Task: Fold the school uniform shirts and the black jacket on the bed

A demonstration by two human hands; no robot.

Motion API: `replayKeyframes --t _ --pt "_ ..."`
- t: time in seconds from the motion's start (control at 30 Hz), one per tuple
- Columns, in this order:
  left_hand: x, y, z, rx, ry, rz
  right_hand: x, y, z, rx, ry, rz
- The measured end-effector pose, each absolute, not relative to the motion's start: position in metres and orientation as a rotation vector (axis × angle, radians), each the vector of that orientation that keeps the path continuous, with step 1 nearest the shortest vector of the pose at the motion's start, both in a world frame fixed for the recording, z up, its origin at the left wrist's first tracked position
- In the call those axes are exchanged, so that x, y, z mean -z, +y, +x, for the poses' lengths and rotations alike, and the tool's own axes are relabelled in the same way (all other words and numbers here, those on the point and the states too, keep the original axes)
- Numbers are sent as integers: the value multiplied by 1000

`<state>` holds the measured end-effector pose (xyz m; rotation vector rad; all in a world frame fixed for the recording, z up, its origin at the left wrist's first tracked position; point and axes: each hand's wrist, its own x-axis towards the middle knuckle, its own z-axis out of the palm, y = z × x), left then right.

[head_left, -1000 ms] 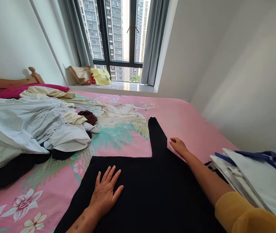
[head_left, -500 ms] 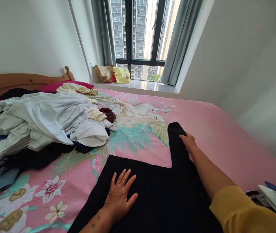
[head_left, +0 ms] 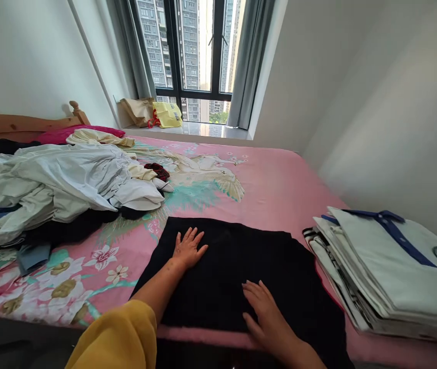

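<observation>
A wide bed (head_left: 280, 177) with a pink cover, printed with lilies and a pale bird, runs beneath a dark-framed window (head_left: 190, 51), where a tan paper bag (head_left: 137, 111) and a yellow bag (head_left: 167, 115) sit on the sill. On the bed's left side lies a loose, rumpled heap of pale and dark clothes (head_left: 57, 189), not yet folded. On the right rests a neat stack of folded garments (head_left: 376, 271), topped by a white piece with navy trim. So some clothes appear finished and many remain.

Between them, near the bed's foot, a black cloth garment (head_left: 226, 271) lies folded into a rough rectangle. Both arms reach forward over it, a mustard-yellow sleeve (head_left: 114, 335) showing at lower left. The left hand (head_left: 188, 248) presses palm-down on the cloth's middle, and the right hand (head_left: 266, 312) rests nearer its front edge. Each grip is open, fingers spread, smoothing rather than gripping.
</observation>
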<state>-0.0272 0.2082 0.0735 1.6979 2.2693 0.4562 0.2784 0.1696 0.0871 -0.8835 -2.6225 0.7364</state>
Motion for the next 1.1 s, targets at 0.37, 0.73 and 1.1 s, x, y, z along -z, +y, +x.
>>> replayKeyframes --t 0.37,0.73,1.1 --pt "-130 147 86 -905 2112 1535 -86 140 277 -956 -2132 -1089" --pt "-120 36 140 -1390 1722 1551 -112 90 282 -1466 -1429 -974" --pt "-136 40 140 -951 1916 1919 -110 87 282 -1515 -1367 -902"
